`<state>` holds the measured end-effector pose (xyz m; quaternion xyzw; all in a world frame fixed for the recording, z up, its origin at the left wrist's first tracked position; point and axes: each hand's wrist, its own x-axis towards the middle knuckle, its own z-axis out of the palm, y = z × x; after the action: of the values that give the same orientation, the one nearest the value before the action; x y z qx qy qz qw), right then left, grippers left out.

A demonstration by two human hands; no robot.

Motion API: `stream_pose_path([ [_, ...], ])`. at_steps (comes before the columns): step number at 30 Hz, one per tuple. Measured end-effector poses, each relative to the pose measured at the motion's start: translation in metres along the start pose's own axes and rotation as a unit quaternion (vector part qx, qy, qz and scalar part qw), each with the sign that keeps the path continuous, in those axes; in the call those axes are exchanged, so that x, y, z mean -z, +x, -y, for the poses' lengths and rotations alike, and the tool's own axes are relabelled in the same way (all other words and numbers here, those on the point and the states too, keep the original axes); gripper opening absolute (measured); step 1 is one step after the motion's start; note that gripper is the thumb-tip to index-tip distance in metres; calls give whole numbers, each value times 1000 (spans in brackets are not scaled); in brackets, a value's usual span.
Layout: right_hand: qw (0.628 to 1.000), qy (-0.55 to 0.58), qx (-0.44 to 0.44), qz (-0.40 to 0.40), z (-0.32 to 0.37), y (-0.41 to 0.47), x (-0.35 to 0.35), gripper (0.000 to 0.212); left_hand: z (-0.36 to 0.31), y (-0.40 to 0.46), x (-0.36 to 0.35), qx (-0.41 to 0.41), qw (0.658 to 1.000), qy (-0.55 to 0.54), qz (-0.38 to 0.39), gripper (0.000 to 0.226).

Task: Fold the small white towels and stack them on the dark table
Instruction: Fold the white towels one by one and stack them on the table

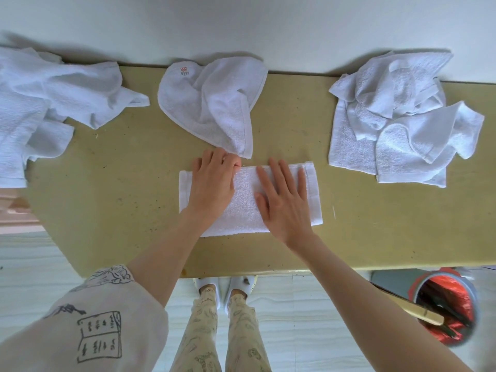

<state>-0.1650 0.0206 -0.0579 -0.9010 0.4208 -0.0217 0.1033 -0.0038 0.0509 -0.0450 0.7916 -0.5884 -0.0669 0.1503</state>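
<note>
Pressing flat with straight fingers, the right hand (283,202) rests on the folded towel (247,208); the left hand (213,181), beside it, pinches the towel's far edge.

1. There is a single view, from a camera worn on the person's head.
2. It looks forward and steeply down over the table (120,210), whose near edge crosses the lower middle of the picture and whose far edge meets the wall.
3. It sits close: both forearms reach in from the bottom corners.
4. The wide lens bends the table's edges.
</note>
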Motion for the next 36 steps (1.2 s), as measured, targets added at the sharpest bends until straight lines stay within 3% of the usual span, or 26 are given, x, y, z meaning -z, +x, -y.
stream_pose_path([
  [4, 1000, -18, -5, 21, -2, 1, -2, 50, -11, -21, 2, 1, 1000, 28, 8, 38],
  [10, 999, -38, 11, 21, -10, 2, -2, 54, -10, -55, -13, -37, 991, 73, 104, 45],
  [14, 998, -52, 15, 10, -31, 0, 4, 55, 0, -55, -9, -56, 988, 93, 107, 49],
  [20, 997, -67, 1, 25, -31, 0, 6, 59, 32, -56, 6, 13, 986, 121, 115, 49],
  [24, 998, -65, -9, 25, -30, -1, 6, 60, 44, -48, 18, -13, 987, 106, 117, 49],
  [28, 998, -59, -23, 20, -25, -7, 4, 58, 34, -25, 38, 90, 980, 46, 169, 48],
  [32, 997, -65, -32, 23, -22, -12, 4, 58, 30, 1, 46, 173, 948, 2, 268, 46],
  [36, 997, -65, -36, 28, -22, -16, 3, 61, 42, 6, 55, 267, 907, -139, 294, 48],
])
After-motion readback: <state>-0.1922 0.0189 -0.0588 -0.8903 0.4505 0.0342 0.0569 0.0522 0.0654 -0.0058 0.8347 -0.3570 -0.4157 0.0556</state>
